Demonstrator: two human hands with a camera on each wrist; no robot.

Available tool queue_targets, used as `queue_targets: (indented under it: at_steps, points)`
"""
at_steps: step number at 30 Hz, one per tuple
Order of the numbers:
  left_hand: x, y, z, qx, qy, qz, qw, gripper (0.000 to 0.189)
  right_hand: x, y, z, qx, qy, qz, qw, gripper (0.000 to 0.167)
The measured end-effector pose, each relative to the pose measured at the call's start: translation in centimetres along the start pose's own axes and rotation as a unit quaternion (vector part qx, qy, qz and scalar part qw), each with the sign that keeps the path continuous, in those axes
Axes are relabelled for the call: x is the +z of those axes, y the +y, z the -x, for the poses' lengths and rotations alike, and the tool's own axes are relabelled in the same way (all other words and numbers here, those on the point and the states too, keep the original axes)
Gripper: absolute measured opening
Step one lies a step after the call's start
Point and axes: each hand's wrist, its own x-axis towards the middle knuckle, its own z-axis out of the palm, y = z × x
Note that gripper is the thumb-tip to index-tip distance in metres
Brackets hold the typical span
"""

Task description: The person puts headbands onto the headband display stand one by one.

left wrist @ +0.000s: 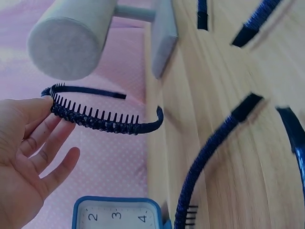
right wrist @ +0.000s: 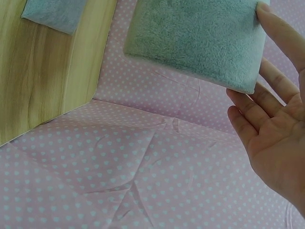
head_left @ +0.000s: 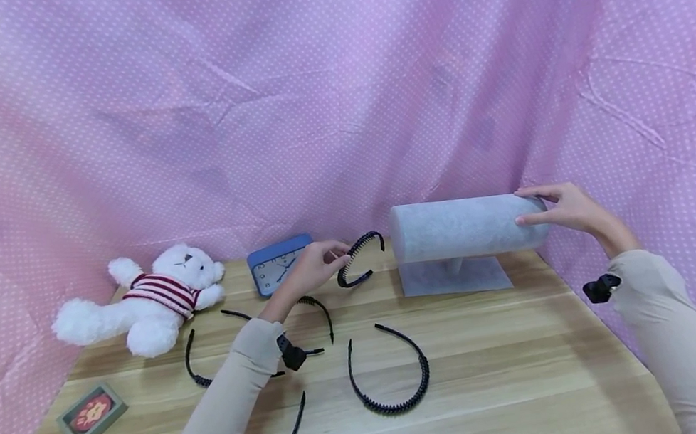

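Observation:
Between thumb and fingers, my left hand [head_left: 312, 270] pinches a black toothed headband [left wrist: 95, 123], held up off the table with its open ends toward the right. Just beyond it stands a grey plush display stand [head_left: 459, 228], a horizontal roll on a post with a flat base. My right hand [head_left: 579, 208] holds the roll's right end, the thumb on the near side and fingers over the far side. In the left wrist view the headband is near the roll's round end but apart from it. Several more black headbands lie on the table, one [head_left: 427, 373] in the middle.
A white teddy bear [head_left: 145, 331] in a striped sweater lies at the back left. Beside the left hand is a blue clock [head_left: 267, 273]. A small framed paw-print piece [head_left: 90, 416] sits near the left edge. Pink dotted cloth [head_left: 310, 107] surrounds the wooden table [head_left: 502, 385].

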Motion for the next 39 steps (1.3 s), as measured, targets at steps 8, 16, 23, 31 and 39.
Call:
queue_targets:
  at_steps: [8,16,23,31,39]
  points:
    - [0.1,0.9,-0.5,0.001,0.032,0.056,0.9979,0.025,-0.1,0.2,0.1,0.0,-0.003,0.002,1.0,0.072]
    - [0.9,3.3,-1.3,-0.02,0.073,0.123,0.9895,0.026,0.1,0.4,0.1,-0.009,0.007,0.003,0.9999,0.071]
    - [1.6,5.2,-2.4,-0.029,0.105,0.156,0.9818,0.027,0.1,0.5,0.1,-0.009,0.013,-0.001,0.9999,0.07]
    - [2.8,6.5,-4.0,-0.013,0.125,0.226,0.9661,0.026,0.1,0.4,0.1,-0.002,0.007,-0.005,1.0,0.071]
    - [3.9,7.4,-4.9,-0.001,0.132,0.244,0.9608,0.026,0.0,0.3,-0.1,-0.002,0.002,-0.008,1.0,0.072]
